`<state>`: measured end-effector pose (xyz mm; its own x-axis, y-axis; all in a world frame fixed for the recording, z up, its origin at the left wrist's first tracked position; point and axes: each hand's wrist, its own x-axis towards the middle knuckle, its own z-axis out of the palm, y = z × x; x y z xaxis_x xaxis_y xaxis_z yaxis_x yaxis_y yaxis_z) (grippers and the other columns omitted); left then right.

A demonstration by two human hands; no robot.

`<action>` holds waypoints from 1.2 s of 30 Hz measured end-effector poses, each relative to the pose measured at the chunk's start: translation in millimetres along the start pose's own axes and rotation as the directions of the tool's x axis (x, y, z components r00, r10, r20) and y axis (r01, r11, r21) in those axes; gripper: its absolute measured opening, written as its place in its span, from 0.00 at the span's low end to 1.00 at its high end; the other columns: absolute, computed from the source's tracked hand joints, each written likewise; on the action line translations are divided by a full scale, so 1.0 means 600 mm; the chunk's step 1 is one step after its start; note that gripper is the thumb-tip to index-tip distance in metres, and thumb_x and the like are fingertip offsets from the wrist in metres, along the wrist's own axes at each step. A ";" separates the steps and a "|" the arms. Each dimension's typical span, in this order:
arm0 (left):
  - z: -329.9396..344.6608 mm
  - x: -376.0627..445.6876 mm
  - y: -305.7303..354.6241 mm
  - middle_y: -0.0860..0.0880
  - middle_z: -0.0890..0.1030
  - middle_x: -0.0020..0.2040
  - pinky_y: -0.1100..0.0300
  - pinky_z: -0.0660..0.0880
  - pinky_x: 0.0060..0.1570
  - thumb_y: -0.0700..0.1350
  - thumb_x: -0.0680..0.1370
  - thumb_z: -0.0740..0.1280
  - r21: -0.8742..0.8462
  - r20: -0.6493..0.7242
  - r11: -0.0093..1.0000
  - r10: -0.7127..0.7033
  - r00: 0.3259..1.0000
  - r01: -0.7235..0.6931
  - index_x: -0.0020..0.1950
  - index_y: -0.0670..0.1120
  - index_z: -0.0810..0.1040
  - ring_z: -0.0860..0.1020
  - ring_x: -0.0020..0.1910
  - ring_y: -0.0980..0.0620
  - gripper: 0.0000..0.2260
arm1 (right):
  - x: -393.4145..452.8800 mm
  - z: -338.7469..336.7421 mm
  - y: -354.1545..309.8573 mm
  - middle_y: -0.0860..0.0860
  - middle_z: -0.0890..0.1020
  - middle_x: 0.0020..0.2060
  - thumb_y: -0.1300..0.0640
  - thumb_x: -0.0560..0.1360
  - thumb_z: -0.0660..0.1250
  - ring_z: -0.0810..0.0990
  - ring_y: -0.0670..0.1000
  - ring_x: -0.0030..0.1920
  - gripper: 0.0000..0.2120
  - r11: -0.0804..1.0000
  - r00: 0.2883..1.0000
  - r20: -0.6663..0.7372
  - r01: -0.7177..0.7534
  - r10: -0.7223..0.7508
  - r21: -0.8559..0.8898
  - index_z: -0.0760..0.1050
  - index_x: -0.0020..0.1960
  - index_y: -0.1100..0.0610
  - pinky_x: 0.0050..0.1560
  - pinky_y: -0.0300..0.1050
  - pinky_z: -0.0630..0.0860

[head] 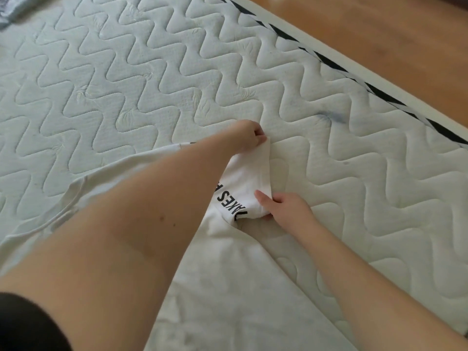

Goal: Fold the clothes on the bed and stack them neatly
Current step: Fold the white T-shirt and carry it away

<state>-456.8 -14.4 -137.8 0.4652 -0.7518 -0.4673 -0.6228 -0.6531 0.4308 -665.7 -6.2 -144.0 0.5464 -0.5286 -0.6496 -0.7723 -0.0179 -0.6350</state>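
Note:
A white T-shirt with black lettering [235, 262] lies spread on the quilted mattress [126, 84], reaching from the middle down to the near edge of the view. My left hand [249, 135] reaches across and pinches the far corner of a folded-over part of the shirt. My right hand [283, 206] grips the near end of that same fold, thumb on top beside the printed letters. The fold is lifted slightly between the two hands. My left forearm hides much of the shirt's left side.
The mattress edge with black-striped trim [379, 92] runs diagonally at the right, with wooden floor [405, 34] beyond it. A bit of grey fabric [10, 11] shows at the top left corner.

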 end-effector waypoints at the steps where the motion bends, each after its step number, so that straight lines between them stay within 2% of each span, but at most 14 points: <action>1: 0.001 0.001 -0.002 0.51 0.76 0.50 0.59 0.67 0.46 0.52 0.82 0.63 -0.012 0.001 1.000 -0.015 1.000 0.015 0.59 0.48 0.79 0.73 0.49 0.51 0.12 | -0.002 0.000 -0.001 0.45 0.78 0.24 0.36 0.72 0.68 0.72 0.43 0.24 0.22 0.996 0.998 0.059 -0.029 0.023 0.089 0.80 0.39 0.56 0.26 0.36 0.67; 4: 0.002 0.004 -0.001 0.52 0.75 0.49 0.60 0.66 0.44 0.52 0.81 0.63 -0.024 -0.003 0.999 -0.024 1.000 0.024 0.58 0.48 0.79 0.73 0.47 0.51 0.11 | -0.005 0.000 -0.010 0.44 0.76 0.24 0.43 0.70 0.73 0.67 0.43 0.21 0.15 0.962 0.973 0.213 -0.137 0.087 0.236 0.80 0.43 0.55 0.22 0.35 0.63; 6: 0.006 0.004 0.001 0.52 0.76 0.48 0.60 0.66 0.40 0.52 0.81 0.63 -0.032 -0.011 0.999 -0.019 1.000 0.019 0.56 0.48 0.79 0.73 0.46 0.51 0.11 | -0.005 -0.001 -0.015 0.46 0.75 0.24 0.47 0.73 0.72 0.68 0.43 0.20 0.11 0.951 0.973 0.199 -0.165 0.114 0.263 0.77 0.41 0.54 0.22 0.35 0.62; 8: 0.010 0.004 0.001 0.52 0.76 0.48 0.59 0.69 0.42 0.53 0.80 0.63 -0.046 -0.009 0.999 -0.023 1.000 0.023 0.54 0.48 0.78 0.73 0.47 0.51 0.10 | -0.006 -0.001 -0.021 0.48 0.77 0.29 0.50 0.76 0.69 0.71 0.43 0.21 0.09 0.945 0.976 0.170 -0.179 0.136 0.273 0.76 0.41 0.53 0.22 0.36 0.61; 10: 0.017 0.007 -0.001 0.51 0.76 0.48 0.55 0.71 0.51 0.53 0.81 0.62 -0.047 -0.003 0.998 -0.031 1.000 0.031 0.52 0.49 0.75 0.73 0.48 0.50 0.09 | -0.008 -0.001 -0.020 0.52 0.79 0.36 0.52 0.76 0.68 0.76 0.45 0.29 0.08 0.940 0.982 0.134 -0.169 0.134 0.297 0.76 0.40 0.54 0.25 0.37 0.67; 12: 0.020 0.009 -0.003 0.51 0.75 0.48 0.54 0.69 0.53 0.53 0.82 0.60 -0.045 -0.006 0.998 -0.034 0.999 0.033 0.52 0.50 0.74 0.72 0.48 0.48 0.09 | -0.011 0.006 -0.016 0.55 0.78 0.39 0.56 0.74 0.71 0.76 0.50 0.34 0.10 0.904 0.990 0.087 -0.133 0.107 0.406 0.72 0.38 0.56 0.29 0.41 0.74; 14: 0.019 0.009 -0.003 0.50 0.74 0.47 0.55 0.67 0.50 0.54 0.83 0.57 -0.040 -0.011 0.999 -0.025 1.000 0.025 0.54 0.49 0.74 0.72 0.47 0.48 0.11 | -0.017 0.012 -0.017 0.54 0.81 0.42 0.57 0.72 0.74 0.78 0.49 0.33 0.11 0.871 0.992 0.086 -0.122 0.092 0.477 0.72 0.43 0.57 0.29 0.41 0.75; 17: 0.022 0.008 -0.006 0.52 0.73 0.44 0.55 0.64 0.48 0.54 0.83 0.56 -0.044 -0.016 0.999 -0.025 1.000 0.025 0.51 0.50 0.72 0.71 0.45 0.48 0.10 | -0.028 0.020 -0.016 0.50 0.84 0.44 0.56 0.70 0.77 0.80 0.44 0.28 0.18 0.839 0.984 0.138 -0.171 0.115 0.517 0.73 0.55 0.54 0.23 0.35 0.70; 21: 0.031 0.011 -0.010 0.54 0.72 0.40 0.55 0.63 0.48 0.54 0.83 0.57 -0.074 -0.054 0.997 -0.038 0.998 0.033 0.48 0.50 0.71 0.71 0.45 0.48 0.10 | -0.038 0.020 0.010 0.51 0.82 0.33 0.54 0.73 0.74 0.73 0.43 0.20 0.11 0.916 0.991 0.028 -0.135 0.134 0.379 0.79 0.49 0.61 0.21 0.31 0.65; 25: 0.044 0.014 -0.010 0.56 0.71 0.39 0.54 0.61 0.52 0.54 0.83 0.57 -0.090 -0.111 0.995 -0.047 0.993 0.037 0.47 0.51 0.70 0.71 0.46 0.49 0.10 | -0.047 0.015 0.036 0.48 0.78 0.21 0.45 0.74 0.71 0.73 0.44 0.19 0.18 0.975 0.989 -0.096 -0.090 0.111 0.202 0.77 0.36 0.59 0.23 0.35 0.67; 29: 0.056 0.015 -0.013 0.58 0.73 0.39 0.55 0.59 0.53 0.56 0.80 0.60 -0.125 -0.150 0.992 -0.040 0.988 0.021 0.47 0.52 0.71 0.72 0.48 0.51 0.09 | -0.051 0.019 0.050 0.50 0.79 0.22 0.41 0.76 0.66 0.75 0.49 0.21 0.23 0.971 0.986 -0.057 -0.143 0.156 0.190 0.78 0.35 0.60 0.34 0.47 0.76; 32: 0.059 0.007 -0.007 0.57 0.75 0.42 0.55 0.56 0.52 0.58 0.80 0.60 -0.124 -0.158 0.992 -0.015 0.987 -0.005 0.49 0.54 0.71 0.71 0.49 0.52 0.09 | -0.052 0.020 0.050 0.51 0.81 0.24 0.41 0.77 0.64 0.76 0.50 0.22 0.23 0.975 0.987 -0.024 -0.152 0.158 0.164 0.80 0.37 0.60 0.34 0.47 0.77; 34: 0.054 -0.004 -0.015 0.56 0.76 0.47 0.56 0.55 0.54 0.59 0.80 0.58 -0.133 -0.171 0.990 0.027 0.985 -0.050 0.54 0.55 0.72 0.72 0.52 0.52 0.09 | -0.052 0.015 0.043 0.50 0.81 0.24 0.38 0.77 0.63 0.77 0.48 0.23 0.24 0.991 0.988 -0.069 -0.133 0.135 0.023 0.78 0.35 0.56 0.31 0.44 0.74; 36: 0.040 -0.025 -0.046 0.56 0.76 0.51 0.56 0.55 0.55 0.59 0.80 0.59 -0.100 -0.229 0.991 0.060 0.972 -0.085 0.59 0.56 0.72 0.72 0.56 0.52 0.12 | -0.051 0.007 0.032 0.48 0.78 0.26 0.36 0.76 0.62 0.76 0.50 0.30 0.23 0.978 0.972 -0.222 -0.111 0.070 -0.177 0.74 0.35 0.54 0.32 0.45 0.68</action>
<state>-461.7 17.2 -160.9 0.5587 -0.7903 -0.2515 -0.5936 -0.5928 0.5442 -696.0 13.2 -138.2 0.4050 -0.7039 -0.5836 -0.8735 -0.1092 -0.4745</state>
